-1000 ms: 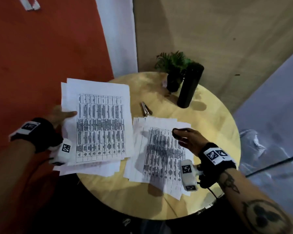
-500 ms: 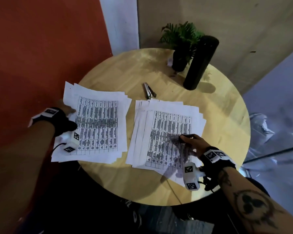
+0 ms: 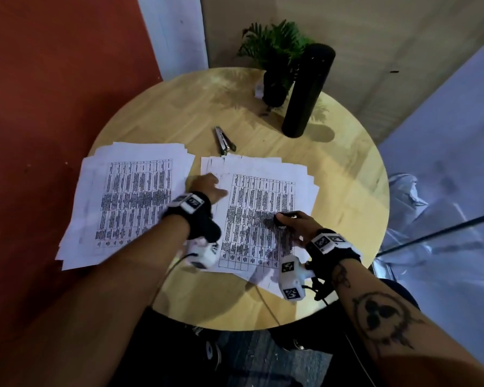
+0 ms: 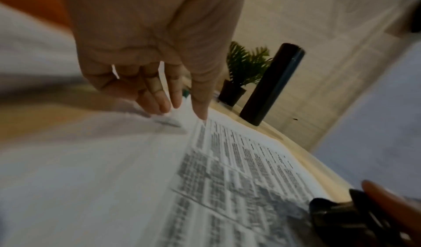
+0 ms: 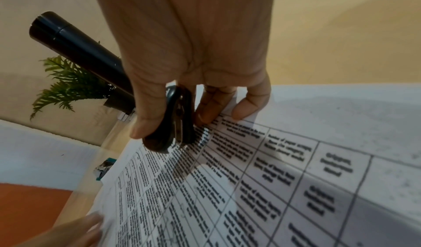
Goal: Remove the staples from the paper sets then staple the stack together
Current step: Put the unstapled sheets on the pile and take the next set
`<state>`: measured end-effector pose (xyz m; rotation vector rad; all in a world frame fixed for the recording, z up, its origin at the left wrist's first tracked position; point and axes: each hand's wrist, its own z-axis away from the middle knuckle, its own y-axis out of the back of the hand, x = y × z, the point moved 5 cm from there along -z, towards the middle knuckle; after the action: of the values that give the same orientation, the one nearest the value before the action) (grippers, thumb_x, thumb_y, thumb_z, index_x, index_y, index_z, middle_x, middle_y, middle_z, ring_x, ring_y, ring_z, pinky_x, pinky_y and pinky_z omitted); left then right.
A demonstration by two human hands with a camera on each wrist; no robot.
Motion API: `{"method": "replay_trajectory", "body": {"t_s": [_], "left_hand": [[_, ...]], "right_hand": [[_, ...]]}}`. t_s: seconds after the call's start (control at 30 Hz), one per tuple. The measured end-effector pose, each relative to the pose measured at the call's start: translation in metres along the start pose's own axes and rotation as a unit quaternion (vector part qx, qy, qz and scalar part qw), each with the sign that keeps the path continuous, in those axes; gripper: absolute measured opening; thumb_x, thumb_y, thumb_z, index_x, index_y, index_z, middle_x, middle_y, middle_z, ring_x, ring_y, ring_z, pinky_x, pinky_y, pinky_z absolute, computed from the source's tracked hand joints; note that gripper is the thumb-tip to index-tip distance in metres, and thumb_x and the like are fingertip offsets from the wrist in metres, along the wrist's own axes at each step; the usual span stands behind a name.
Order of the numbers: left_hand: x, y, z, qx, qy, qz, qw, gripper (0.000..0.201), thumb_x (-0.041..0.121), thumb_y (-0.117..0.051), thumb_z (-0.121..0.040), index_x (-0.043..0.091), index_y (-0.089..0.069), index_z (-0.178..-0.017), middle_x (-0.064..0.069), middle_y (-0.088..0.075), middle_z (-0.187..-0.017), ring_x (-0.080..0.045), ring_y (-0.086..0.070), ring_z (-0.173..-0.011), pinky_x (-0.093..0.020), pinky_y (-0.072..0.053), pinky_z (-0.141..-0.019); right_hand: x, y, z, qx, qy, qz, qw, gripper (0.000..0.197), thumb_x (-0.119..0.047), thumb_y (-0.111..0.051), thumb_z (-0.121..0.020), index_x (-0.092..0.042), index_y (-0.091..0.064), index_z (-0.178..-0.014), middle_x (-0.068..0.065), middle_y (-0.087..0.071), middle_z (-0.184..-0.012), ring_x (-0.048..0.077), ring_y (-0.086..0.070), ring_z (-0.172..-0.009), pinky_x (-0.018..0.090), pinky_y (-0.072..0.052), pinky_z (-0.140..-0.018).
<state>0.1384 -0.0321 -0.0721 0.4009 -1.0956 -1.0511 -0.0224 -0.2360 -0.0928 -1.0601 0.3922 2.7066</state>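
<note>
My right hand (image 3: 292,223) pinches the black staple remover (image 5: 173,123) between thumb and fingers, resting on the right paper stack (image 3: 263,208) at centre frame. My left hand (image 3: 207,187), fingers spread and relaxed, touches that stack's left edge; the left paper stack (image 3: 129,196) lies beside it. The sheets look light, floppy and loosely fanned, likely to slide, so I'd pin a corner flat. The stapler (image 3: 224,141) sits above, on the smooth round wooden worktop (image 3: 347,174). A plant (image 3: 274,51) and a dark cylinder (image 3: 308,90) stand at upper right.
</note>
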Motion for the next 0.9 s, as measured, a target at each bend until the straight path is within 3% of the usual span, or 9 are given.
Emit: {"method": "replay_trajectory", "body": {"t_s": [0.13,0.27,0.37,0.43,0.57,0.63,0.7,0.8,0.9], "left_hand": [[0.012,-0.028,-0.006,0.009,0.074,0.061,0.995,0.069,0.034,-0.072,-0.081,0.006,-0.039,-0.134,-0.015,-0.045,-0.14,-0.034,-0.048,-0.125,-0.043,-0.042,-0.102],[0.016,-0.028,-0.016,0.002,0.086,0.027,0.996,0.079,0.044,-0.074,-0.076,0.003,-0.039,-0.133,-0.018,-0.047,-0.138,-0.035,-0.049,-0.123,-0.041,-0.044,-0.097],[0.017,-0.022,-0.02,-0.024,0.119,0.02,0.992,0.081,0.048,-0.071,-0.078,0.0,-0.041,-0.136,-0.02,-0.046,-0.14,-0.035,-0.049,-0.125,-0.039,-0.043,-0.1],[0.019,-0.019,-0.021,-0.017,0.119,0.03,0.992,0.072,0.042,-0.068,-0.083,-0.003,-0.044,-0.133,-0.02,-0.049,-0.137,-0.034,-0.051,-0.123,-0.037,-0.042,-0.098],[0.013,-0.015,-0.014,-0.041,0.106,0.049,0.992,0.068,0.029,-0.064,-0.089,-0.002,-0.034,-0.141,-0.017,-0.036,-0.149,-0.033,-0.039,-0.134,-0.036,-0.033,-0.109],[0.01,-0.011,-0.013,-0.042,0.078,0.08,0.993,0.052,0.022,-0.066,-0.088,-0.004,-0.05,-0.129,-0.018,-0.051,-0.137,-0.032,-0.051,-0.122,-0.034,-0.041,-0.102],[0.014,-0.004,-0.006,-0.001,0.025,0.154,0.988,0.032,0.01,-0.069,-0.084,-0.008,-0.062,-0.109,-0.014,-0.064,-0.111,-0.023,-0.058,-0.099,-0.024,-0.046,-0.081],[0.026,0.014,0.019,0.092,-0.064,0.243,0.963,0.019,-0.003,-0.069,-0.079,-0.01,-0.066,-0.097,0.004,-0.062,-0.067,-0.004,-0.055,-0.07,-0.005,-0.035,-0.048],[0.032,0.036,0.047,0.136,-0.106,0.374,0.911,0.011,-0.011,-0.068,-0.075,-0.002,-0.065,-0.081,0.021,-0.059,-0.045,0.011,-0.053,-0.047,-0.005,-0.041,-0.052]], "right_hand": [[0.004,0.002,-0.005,-0.016,0.009,-0.02,1.0,0.034,-0.027,-0.07,-0.082,-0.008,-0.061,-0.109,0.004,-0.059,-0.074,0.001,-0.042,-0.028,0.011,-0.028,-0.031],[0.005,0.003,-0.006,-0.032,0.01,-0.02,0.999,0.032,-0.026,-0.069,-0.083,-0.008,-0.061,-0.108,0.003,-0.058,-0.073,0.0,-0.039,-0.026,0.011,-0.027,-0.03],[0.005,0.002,-0.007,-0.036,0.014,0.0,0.999,0.029,-0.032,-0.071,-0.08,-0.015,-0.061,-0.102,0.004,-0.063,-0.088,0.003,-0.043,-0.036,0.014,-0.03,-0.036],[0.006,0.003,-0.007,-0.035,0.01,-0.006,0.999,0.027,-0.033,-0.072,-0.08,-0.017,-0.062,-0.1,-0.001,-0.063,-0.085,0.007,-0.045,-0.051,0.019,-0.032,-0.044],[0.003,0.002,-0.003,-0.038,0.008,-0.015,0.999,0.023,-0.03,-0.072,-0.079,-0.018,-0.062,-0.095,-0.004,-0.063,-0.081,0.005,-0.047,-0.056,0.02,-0.034,-0.047],[0.001,0.006,0.0,-0.034,0.01,-0.025,0.999,0.021,-0.029,-0.073,-0.079,-0.017,-0.064,-0.093,-0.002,-0.066,-0.086,0.005,-0.05,-0.056,0.019,-0.035,-0.047],[-0.003,0.016,0.007,-0.028,0.025,-0.048,0.998,0.012,-0.027,-0.073,-0.079,-0.021,-0.064,-0.084,-0.004,-0.069,-0.082,0.008,-0.053,-0.067,0.022,-0.035,-0.055],[-0.025,0.037,0.027,0.001,0.105,-0.058,0.993,0.011,-0.024,-0.074,-0.077,-0.022,-0.063,-0.08,-0.004,-0.067,-0.082,0.011,-0.056,-0.081,0.028,-0.035,-0.07],[-0.079,0.05,0.052,0.038,0.209,0.001,0.977,0.027,-0.017,-0.079,-0.071,-0.02,-0.065,-0.094,-0.001,-0.063,-0.102,0.017,-0.055,-0.094,0.028,-0.04,-0.073]]}}
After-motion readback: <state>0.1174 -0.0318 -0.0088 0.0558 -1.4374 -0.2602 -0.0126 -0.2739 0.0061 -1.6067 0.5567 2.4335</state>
